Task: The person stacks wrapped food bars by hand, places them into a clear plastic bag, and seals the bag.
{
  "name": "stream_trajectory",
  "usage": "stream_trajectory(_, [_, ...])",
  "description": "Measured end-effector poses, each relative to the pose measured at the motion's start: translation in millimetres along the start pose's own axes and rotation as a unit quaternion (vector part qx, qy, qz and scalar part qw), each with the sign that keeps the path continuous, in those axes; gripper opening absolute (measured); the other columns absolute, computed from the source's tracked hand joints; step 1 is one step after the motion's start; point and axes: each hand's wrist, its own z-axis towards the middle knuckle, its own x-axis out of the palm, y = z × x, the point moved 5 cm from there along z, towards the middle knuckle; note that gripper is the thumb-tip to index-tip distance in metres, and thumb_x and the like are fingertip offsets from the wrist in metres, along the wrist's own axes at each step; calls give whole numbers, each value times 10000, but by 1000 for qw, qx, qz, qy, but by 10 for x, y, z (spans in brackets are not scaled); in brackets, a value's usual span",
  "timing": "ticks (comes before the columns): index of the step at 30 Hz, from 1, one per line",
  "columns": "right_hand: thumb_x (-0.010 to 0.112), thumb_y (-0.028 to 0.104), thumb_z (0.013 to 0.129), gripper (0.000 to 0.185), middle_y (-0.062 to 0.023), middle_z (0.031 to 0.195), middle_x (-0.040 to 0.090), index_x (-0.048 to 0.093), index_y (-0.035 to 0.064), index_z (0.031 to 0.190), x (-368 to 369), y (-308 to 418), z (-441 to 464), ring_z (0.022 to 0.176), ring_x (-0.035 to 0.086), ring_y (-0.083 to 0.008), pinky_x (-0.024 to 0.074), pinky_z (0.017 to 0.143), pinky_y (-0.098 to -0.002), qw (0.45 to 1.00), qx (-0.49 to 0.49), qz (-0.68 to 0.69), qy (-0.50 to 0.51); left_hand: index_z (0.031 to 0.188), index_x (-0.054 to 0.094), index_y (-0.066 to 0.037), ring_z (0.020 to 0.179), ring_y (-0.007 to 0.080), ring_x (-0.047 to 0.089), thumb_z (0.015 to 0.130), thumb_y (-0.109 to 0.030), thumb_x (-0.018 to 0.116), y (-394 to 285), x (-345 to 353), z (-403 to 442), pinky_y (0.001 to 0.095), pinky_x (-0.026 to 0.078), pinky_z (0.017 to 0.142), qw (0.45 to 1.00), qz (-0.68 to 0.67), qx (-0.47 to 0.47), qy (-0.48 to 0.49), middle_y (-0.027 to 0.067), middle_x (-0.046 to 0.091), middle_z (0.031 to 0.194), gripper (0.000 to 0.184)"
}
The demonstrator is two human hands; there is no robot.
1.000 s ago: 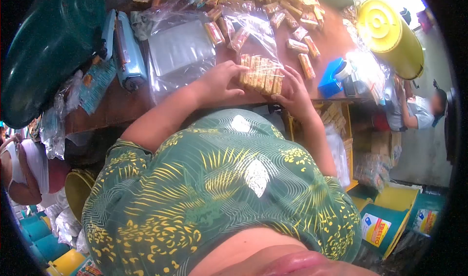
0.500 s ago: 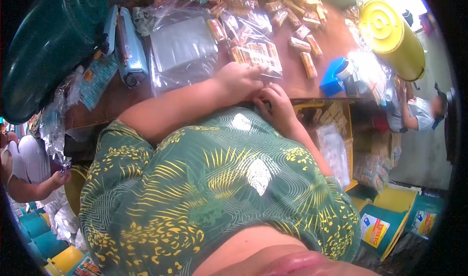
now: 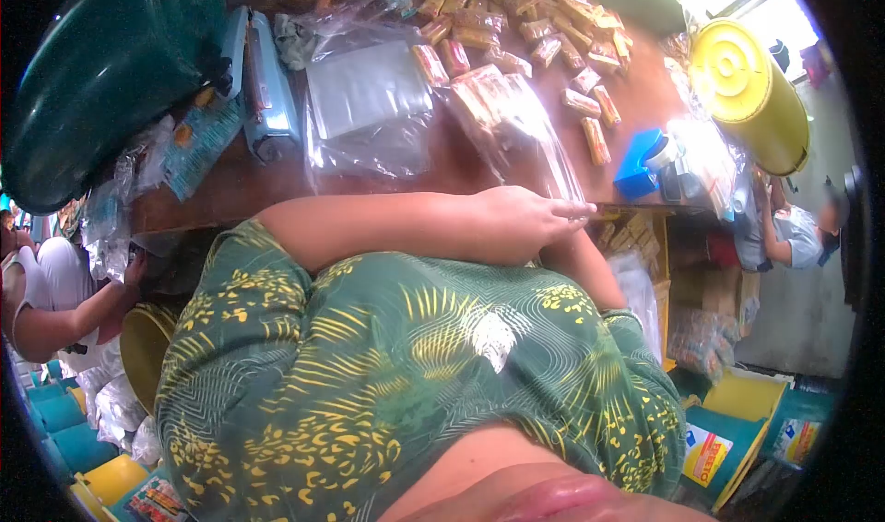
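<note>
Brown table (image 3: 643, 93), wrapped bars (image 3: 537, 29), clear bags (image 3: 369, 88)

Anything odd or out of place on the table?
Nothing looks clearly spilled or broken. Just untidy: a few packets lie apart from the loose pile, and crumpled plastic trails past the table's left end. Tilted surroundings are probably lens distortion.
</note>
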Motion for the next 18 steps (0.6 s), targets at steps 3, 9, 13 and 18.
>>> stream_trajectory(3, [584, 110, 908, 371, -171, 1235, 642, 613, 27, 1269, -30, 256, 242, 1106, 622, -338, 505, 949, -436, 998, -41, 56, -10, 1313, 542, 17, 1029, 315, 692, 788, -77, 581, 18, -270, -129, 413, 575, 796, 999, 33, -7, -27, 140, 443, 1535, 535])
stream_trajectory(9, [553, 47, 915, 402, -176, 1264, 639, 586, 28, 1315, 236, 976, 808, 1120, 627, -325, 503, 973, -415, 960, -159, 180, 145, 1286, 589, -8, 1230, 320, 594, 866, -97, 585, 523, -952, -900, 405, 524, 965, 963, 94, -209, -142, 180, 485, 1494, 430])
stream_trajectory(13, [614, 37, 876, 399, -190, 1251, 651, 631, 31, 1275, 260, 1217, 593, 1120, 630, -349, 487, 1009, -413, 874, -219, 244, 359, 1432, 486, -15, 1343, 314, 510, 882, -65, 560, 1153, -745, -1642, 385, 451, 1084, 928, 57, -313, -195, 199, 429, 1528, 557])
stream_trajectory(18, [739, 60, 797, 383, -156, 1168, 674, 687, 66, 1177, -220, 1170, 690, 1088, 640, -343, 505, 977, -407, 878, -236, 323, 263, 1444, 484, -16, 1384, 336, 456, 865, -41, 548, 1355, -711, -2036, 373, 352, 1169, 857, 110, -475, -165, 201, 452, 1511, 583])
